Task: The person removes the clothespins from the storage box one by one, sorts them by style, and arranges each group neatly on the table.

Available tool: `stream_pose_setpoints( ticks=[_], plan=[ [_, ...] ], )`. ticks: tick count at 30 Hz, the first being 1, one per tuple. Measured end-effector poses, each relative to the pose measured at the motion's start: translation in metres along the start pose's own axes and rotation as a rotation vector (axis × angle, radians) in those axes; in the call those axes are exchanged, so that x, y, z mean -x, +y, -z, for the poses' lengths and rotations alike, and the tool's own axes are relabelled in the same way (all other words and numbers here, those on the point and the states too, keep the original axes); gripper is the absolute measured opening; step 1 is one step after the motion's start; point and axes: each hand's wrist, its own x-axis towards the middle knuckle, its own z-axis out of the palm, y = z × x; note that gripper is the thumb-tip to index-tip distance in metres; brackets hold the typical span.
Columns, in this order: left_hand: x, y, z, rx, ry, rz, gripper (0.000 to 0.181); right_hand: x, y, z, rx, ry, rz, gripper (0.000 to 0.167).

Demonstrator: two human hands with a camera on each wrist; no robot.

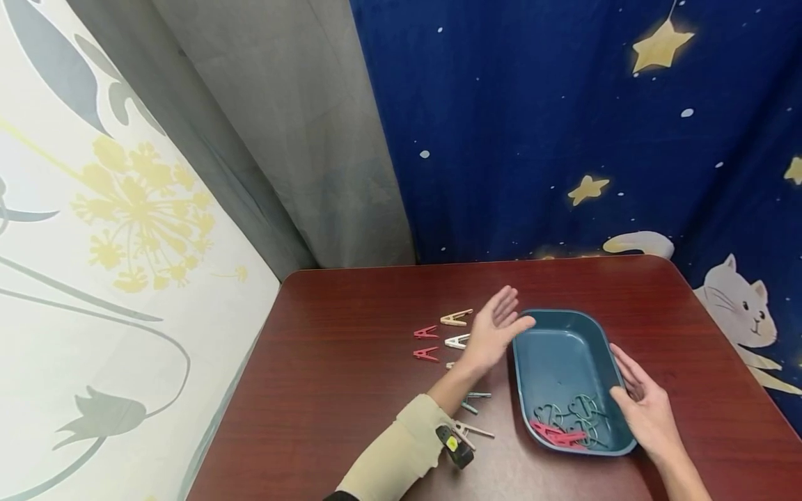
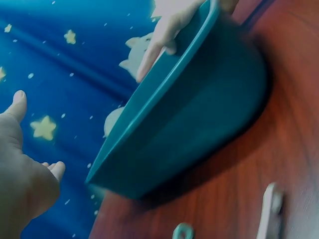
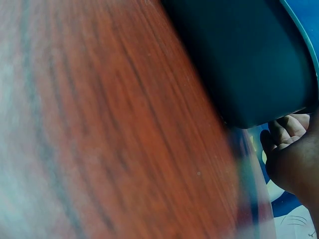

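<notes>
Teal plastic tray point(image 1: 557, 362) sits on the right side of the table, and I see the right hand point(image 1: 648, 414) pinching its right wall, thumb over the rim and fingers along the outside. My left hand point(image 1: 491, 337) holds nothing: its fingers are extended, thumb spread away toward the tray's left rim, and the left wrist view shows me a gap between them. Inside the tray's near end I make out red clothespins point(image 1: 557, 435) beside green wire clips point(image 1: 585, 410). Left of the tray, around and partly under the left forearm, lie a yellow clothespin point(image 1: 452, 319), two red ones, a white clothespin point(image 1: 456, 342), a teal clothespin point(image 1: 479, 395) and a pale clothespin point(image 1: 474, 429). A black device point(image 1: 457, 456) rides on the beige sleeve point(image 1: 397, 445). Beyond the reddish-brown table point(image 1: 338, 348) hang a grey curtain point(image 1: 301, 139) and a blue star-patterned curtain point(image 1: 520, 139).
</notes>
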Motion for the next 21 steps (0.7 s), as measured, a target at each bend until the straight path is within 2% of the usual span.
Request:
stream_pose_setpoints(
  ticks=[7,12,18,21],
  plan=[
    [0.009,-0.011,-0.023,0.0,-0.168,0.111,0.073,-0.001,-0.001,0.0,0.009,-0.005,-0.011,0.065],
    [0.014,-0.017,-0.03,-0.111,-0.325,0.173,0.071,-0.002,0.0,0.0,0.004,-0.008,0.001,0.064],
    [0.017,-0.018,-0.04,-0.243,-0.481,0.229,0.063,-0.003,0.002,0.0,-0.027,-0.008,0.02,0.066],
    [0.019,-0.018,-0.044,-0.268,-0.559,0.287,0.056,-0.002,0.003,0.0,-0.026,-0.01,0.021,0.066]
  ],
)
